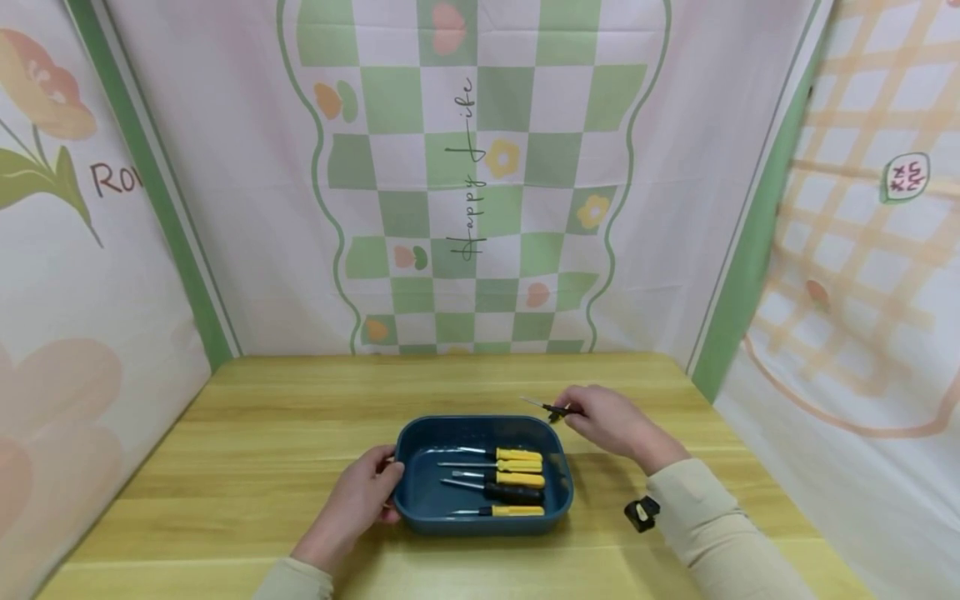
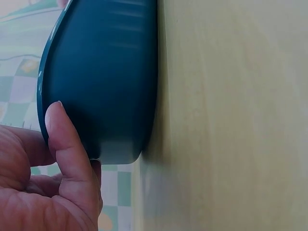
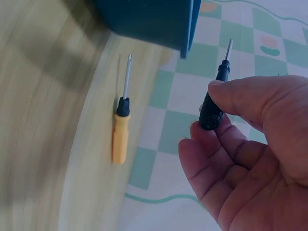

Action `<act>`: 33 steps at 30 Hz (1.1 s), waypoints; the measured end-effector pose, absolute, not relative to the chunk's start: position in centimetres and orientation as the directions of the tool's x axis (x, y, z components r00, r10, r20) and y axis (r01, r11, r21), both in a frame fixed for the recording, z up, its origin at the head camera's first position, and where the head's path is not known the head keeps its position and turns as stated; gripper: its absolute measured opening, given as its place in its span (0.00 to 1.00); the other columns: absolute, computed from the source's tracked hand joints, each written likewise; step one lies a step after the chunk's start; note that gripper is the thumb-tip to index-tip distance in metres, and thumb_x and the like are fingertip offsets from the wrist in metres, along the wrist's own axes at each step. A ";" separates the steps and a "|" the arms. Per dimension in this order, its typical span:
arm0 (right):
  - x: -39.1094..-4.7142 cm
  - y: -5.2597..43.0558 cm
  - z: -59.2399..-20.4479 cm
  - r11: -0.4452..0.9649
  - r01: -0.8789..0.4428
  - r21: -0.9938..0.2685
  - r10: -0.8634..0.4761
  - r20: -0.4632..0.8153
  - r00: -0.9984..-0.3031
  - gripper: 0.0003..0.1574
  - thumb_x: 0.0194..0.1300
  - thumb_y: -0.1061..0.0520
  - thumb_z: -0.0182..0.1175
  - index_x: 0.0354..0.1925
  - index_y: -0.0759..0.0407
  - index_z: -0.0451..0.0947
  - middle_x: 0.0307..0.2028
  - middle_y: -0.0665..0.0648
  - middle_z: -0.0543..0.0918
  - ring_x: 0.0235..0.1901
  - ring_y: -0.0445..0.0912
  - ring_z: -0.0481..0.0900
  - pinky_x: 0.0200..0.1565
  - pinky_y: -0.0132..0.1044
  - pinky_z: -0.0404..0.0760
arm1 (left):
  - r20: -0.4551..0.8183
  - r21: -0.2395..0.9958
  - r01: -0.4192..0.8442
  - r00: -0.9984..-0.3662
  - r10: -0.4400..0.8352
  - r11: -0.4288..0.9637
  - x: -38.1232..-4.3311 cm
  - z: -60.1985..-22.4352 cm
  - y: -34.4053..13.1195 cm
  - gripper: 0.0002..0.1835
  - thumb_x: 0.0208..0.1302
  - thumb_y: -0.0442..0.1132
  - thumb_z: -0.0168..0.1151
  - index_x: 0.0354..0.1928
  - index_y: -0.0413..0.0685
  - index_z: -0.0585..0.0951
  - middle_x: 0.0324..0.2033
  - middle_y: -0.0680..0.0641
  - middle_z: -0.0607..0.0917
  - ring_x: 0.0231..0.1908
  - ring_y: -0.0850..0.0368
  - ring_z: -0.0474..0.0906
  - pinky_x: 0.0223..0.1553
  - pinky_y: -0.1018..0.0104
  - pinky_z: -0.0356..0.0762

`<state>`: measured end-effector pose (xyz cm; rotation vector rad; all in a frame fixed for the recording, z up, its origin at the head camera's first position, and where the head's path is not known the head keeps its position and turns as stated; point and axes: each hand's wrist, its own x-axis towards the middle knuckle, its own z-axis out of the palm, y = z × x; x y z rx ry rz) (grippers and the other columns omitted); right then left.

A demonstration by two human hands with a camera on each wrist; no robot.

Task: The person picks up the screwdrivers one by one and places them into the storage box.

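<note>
A dark blue rectangular box stands on the wooden table, and my left hand grips its left end at the rim. In the left wrist view, fingers lie against the outer wall. Inside the box are several screwdrivers, among them one with a black handle and one with a yellow handle near the front wall. Beyond the far right corner, my right hand pinches a small black screwdriver above the table. Beside the box in the right wrist view lies a yellow-handled screwdriver.
The wooden table reaches back to a hanging cloth with a green check pattern. More printed cloth hangs at the left and right. A small black device shows beside the right sleeve.
</note>
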<state>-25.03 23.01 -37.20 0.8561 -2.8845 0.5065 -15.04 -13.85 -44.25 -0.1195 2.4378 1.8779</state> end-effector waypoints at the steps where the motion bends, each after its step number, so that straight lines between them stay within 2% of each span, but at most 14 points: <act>1: -25.0 22.9 -37.2 0.786 -0.548 -0.286 -0.518 0.179 -0.836 0.10 0.71 0.62 0.62 0.48 0.57 0.85 0.39 0.51 0.88 0.38 0.44 0.84 0.44 0.48 0.86 | -0.098 0.962 -0.101 -0.995 -0.025 0.255 -15.0 -44.3 -13.8 0.23 0.80 0.38 0.53 0.71 0.35 0.71 0.46 0.38 0.81 0.23 0.54 0.79 0.24 0.61 0.85; 16: -24.1 20.9 -37.0 0.748 -0.602 -0.279 -0.579 0.169 -0.798 0.09 0.71 0.61 0.64 0.47 0.54 0.86 0.40 0.49 0.88 0.39 0.42 0.83 0.46 0.47 0.85 | -0.093 0.962 -0.099 -0.995 -0.035 0.254 -15.1 -44.3 -13.7 0.23 0.80 0.38 0.53 0.71 0.36 0.71 0.47 0.38 0.81 0.22 0.55 0.79 0.23 0.61 0.86; 25: -23.3 19.8 -37.1 0.755 -0.588 -0.289 -0.581 0.120 -0.805 0.11 0.72 0.60 0.65 0.51 0.55 0.84 0.43 0.50 0.87 0.40 0.40 0.81 0.48 0.45 0.86 | -0.083 0.963 -0.090 -0.996 -0.038 0.255 -15.2 -44.4 -13.6 0.23 0.79 0.36 0.54 0.70 0.35 0.72 0.48 0.37 0.81 0.22 0.55 0.79 0.23 0.61 0.86; 33: -22.7 19.4 -37.3 0.725 -0.616 -0.308 -0.616 0.110 -0.780 0.11 0.72 0.60 0.64 0.52 0.55 0.84 0.42 0.48 0.86 0.37 0.37 0.79 0.43 0.39 0.85 | -0.077 0.965 -0.084 -0.996 -0.037 0.248 -15.2 -44.5 -13.5 0.22 0.78 0.36 0.54 0.69 0.35 0.73 0.48 0.37 0.81 0.22 0.55 0.78 0.22 0.62 0.85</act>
